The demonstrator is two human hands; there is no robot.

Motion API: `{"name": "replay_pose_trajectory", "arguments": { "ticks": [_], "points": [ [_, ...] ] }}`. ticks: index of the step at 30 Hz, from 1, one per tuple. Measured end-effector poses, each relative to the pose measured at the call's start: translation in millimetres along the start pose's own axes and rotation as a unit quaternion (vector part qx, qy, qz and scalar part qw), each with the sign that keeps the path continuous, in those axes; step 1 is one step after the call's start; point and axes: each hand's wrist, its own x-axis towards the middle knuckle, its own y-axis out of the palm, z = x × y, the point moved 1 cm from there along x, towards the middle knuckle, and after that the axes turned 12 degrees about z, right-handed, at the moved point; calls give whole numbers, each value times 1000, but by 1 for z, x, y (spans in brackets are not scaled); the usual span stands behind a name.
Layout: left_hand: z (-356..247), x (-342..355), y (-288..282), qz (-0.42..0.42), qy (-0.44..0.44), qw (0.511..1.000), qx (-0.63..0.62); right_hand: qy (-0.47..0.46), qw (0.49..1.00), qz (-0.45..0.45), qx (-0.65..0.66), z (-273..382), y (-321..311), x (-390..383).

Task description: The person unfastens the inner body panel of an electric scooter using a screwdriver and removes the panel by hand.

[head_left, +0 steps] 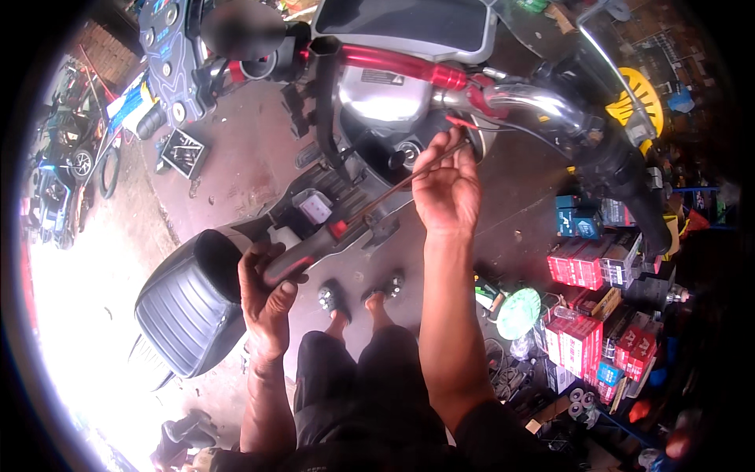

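Observation:
A scooter point(393, 102) with its panels off stands below me, its black seat point(185, 303) at the lower left. My left hand point(267, 287) grips a dark handle-like part point(303, 256) with a red button beside the seat's front. My right hand point(447, 189) pinches a thin brown cable point(393, 189) that runs from that part up toward the red handlebar point(401, 67) and chrome headlight housing point(535, 102). My legs and sandalled feet point(358, 303) stand on the floor between the arms.
Red and white boxes point(586, 315) and blue boxes point(578, 216) are stacked at the right, with a green disc point(519, 311) and small parts beside them. Another motorbike's fork and yellow brake disc point(637, 98) stand upper right. More vehicles point(67, 157) are parked at the left.

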Motion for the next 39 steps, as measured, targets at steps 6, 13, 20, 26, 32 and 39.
{"name": "replay_pose_trajectory", "arguments": {
  "ticks": [6, 13, 20, 26, 32, 39],
  "points": [
    [-5, 4, -32, 17, -99, 993, 68, -41, 997, -52, 35, -5, 1, 6],
    [-7, 1, -12, 13, -79, 996, -41, -12, 1000, -16, 13, 0, 2, 8],
    [-11, 7, -1, -22, -64, 998, -20, -30, 997, -45, -47, -1, 14, 1],
    [0, 0, -18, 8, -150, 987, -49, -15, 999, -16, -46, 5, -1, 1],
    [8, -9, -9, -37, -62, 995, -72, -19, 996, -51, -75, 2, -1, 2],
    [18, -11, -5, -68, -33, 995, -61, -5, 989, -61, -133, 7, 8, 3]
  ]
}}
